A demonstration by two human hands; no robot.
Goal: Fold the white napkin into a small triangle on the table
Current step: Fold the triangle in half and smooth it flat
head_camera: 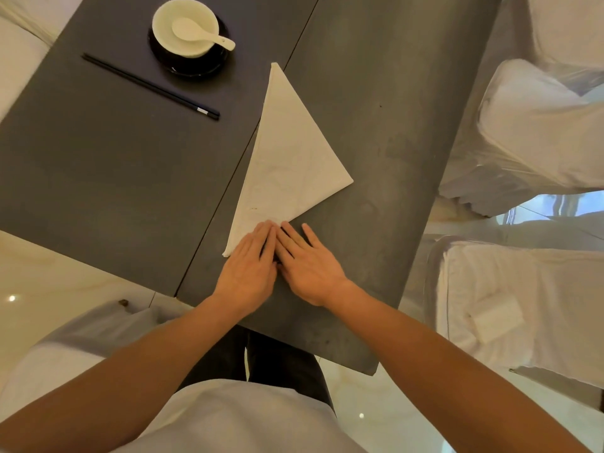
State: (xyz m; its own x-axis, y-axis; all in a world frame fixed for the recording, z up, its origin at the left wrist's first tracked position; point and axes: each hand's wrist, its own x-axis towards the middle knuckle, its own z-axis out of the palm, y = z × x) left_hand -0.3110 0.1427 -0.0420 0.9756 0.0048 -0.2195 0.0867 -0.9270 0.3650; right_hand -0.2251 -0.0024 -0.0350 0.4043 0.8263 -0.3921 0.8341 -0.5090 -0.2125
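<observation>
Left hand [248, 268] flat, fingers straight and together, palm down, fingertips pressing the near end of the white napkin [291, 152]. Right hand [309, 271] also flat and spread a bit wider, index side touching the left hand; its first fingertips reach the napkin's near edge, the rest of the hand lies on bare table. Neither hand grips anything. Napkin is folded into a large flat triangle: long narrow point far from the person, one corner out to the right, near-left corner just beside the left hand. Cloth looks matte off-white, smooth, with faint creases across the middle and crisp folded edges. It lies across the seam between two slabs of the dark grey table [98, 178]; the left slab is an even matte, the right slab scuffed and blotchy. Far left: round white bowl [196, 11] with a white ceramic spoon [202, 32] in it, sitting on a glossy black saucer [196, 65]. Black chopsticks [150, 86], thin pair with a silver band, lie beside the saucer, well apart from the napkin. White fabric-covered chairs [539, 125] on the right side. Glossy cream floor [49, 289] below.
</observation>
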